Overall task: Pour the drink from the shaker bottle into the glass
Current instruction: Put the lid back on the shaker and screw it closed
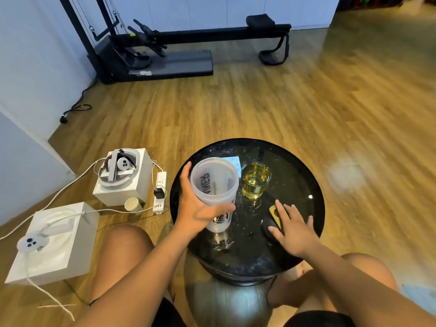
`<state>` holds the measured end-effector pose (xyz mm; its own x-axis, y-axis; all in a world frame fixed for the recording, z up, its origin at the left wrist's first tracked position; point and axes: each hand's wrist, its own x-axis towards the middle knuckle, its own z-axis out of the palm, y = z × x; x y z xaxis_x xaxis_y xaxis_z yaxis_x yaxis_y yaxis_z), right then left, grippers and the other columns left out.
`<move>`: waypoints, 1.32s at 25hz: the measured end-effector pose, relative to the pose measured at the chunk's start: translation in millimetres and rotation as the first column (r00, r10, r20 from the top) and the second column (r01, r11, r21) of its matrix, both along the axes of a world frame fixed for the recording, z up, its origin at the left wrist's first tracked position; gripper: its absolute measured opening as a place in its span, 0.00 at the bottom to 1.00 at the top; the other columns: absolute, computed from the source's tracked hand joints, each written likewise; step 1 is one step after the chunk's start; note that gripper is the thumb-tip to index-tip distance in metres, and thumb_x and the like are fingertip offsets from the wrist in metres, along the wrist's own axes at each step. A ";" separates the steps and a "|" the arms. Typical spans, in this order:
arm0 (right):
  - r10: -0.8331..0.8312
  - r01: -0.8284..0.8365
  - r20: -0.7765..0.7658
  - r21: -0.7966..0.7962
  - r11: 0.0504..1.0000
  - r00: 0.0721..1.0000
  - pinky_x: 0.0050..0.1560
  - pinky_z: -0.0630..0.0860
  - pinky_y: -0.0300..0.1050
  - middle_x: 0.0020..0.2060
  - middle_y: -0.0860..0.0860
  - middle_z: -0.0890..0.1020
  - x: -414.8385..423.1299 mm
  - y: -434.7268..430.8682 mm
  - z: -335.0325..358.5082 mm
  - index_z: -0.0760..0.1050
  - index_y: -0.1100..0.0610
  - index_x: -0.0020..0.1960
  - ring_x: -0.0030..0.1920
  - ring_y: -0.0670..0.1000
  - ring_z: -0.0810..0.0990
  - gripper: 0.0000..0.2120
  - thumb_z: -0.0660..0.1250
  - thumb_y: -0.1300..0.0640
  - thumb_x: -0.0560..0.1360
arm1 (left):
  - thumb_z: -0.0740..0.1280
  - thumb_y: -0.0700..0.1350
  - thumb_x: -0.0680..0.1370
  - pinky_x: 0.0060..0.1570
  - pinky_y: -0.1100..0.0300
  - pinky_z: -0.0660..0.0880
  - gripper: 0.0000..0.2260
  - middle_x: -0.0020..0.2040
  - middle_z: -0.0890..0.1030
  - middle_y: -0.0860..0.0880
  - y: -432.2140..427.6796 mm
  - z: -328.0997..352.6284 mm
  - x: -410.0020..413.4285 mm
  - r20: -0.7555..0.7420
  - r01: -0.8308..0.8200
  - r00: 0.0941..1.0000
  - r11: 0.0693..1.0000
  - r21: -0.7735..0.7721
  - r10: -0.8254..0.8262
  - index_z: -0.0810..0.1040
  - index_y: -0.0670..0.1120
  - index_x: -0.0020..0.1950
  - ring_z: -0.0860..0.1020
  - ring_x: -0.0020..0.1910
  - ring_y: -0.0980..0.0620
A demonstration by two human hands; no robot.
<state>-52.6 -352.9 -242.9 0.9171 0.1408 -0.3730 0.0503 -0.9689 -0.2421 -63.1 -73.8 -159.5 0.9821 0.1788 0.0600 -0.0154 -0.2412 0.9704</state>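
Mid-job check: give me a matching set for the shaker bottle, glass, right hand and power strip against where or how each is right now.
Things:
1. shaker bottle
2. glass
3. right hand
4. power strip

States:
A. lies on the wooden floor
B. holds yellow liquid, stands on the black table
C. held by the left hand, lid off
D. fingers straight, resting on a dark object on the table

Pairs: 1-C, 2-B, 3-D, 4-A

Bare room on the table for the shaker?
Two patches: the right side of the table, bordered by the glass and the right hand; and the near edge, between the shaker bottle and the right hand. It is crowded at the centre, where the left hand, shaker bottle and glass sit close.
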 end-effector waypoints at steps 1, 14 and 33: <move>-0.053 0.053 0.000 0.072 0.996 0.999 0.73 0.45 0.68 0.79 0.51 0.50 -1.0 0.8 1.2 0.35 0.45 0.78 0.78 0.53 0.43 0.39 0.56 0.37 0.78 | 0.83 0.69 0.50 0.72 0.53 0.69 0.64 0.72 0.72 0.54 -0.1 -0.3 1.8 0.011 0.002 1.000 1.000 -0.004 -0.002 0.58 0.50 0.78 0.71 0.72 0.59; -0.409 0.255 0.102 0.641 0.724 0.907 0.67 0.64 0.48 0.73 0.47 0.66 69.0 54.3 25.3 0.47 0.45 0.77 0.71 0.50 0.66 0.59 0.79 0.36 0.56 | 0.85 0.62 0.53 0.66 0.58 0.73 0.51 0.68 0.73 0.60 4.5 -31.4 3.9 0.008 -0.021 1.000 1.000 0.023 0.021 0.61 0.71 0.70 0.72 0.70 0.58; -0.253 0.235 0.028 0.279 0.931 0.967 0.68 0.65 0.54 0.75 0.56 0.64 49.6 17.7 4.1 0.51 0.56 0.78 0.74 0.57 0.62 0.56 0.71 0.29 0.62 | 0.81 0.57 0.56 0.69 0.50 0.74 0.53 0.69 0.72 0.49 2.9 -28.2 3.7 -0.027 0.021 0.999 1.000 -0.016 -0.022 0.59 0.53 0.75 0.72 0.70 0.52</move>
<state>-2.9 -335.2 -238.8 0.9560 -0.0025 -0.2935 -0.1562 -0.8510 -0.5014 -59.5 -71.0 -187.6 0.9869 0.1584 0.0308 0.0058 -0.2258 0.9742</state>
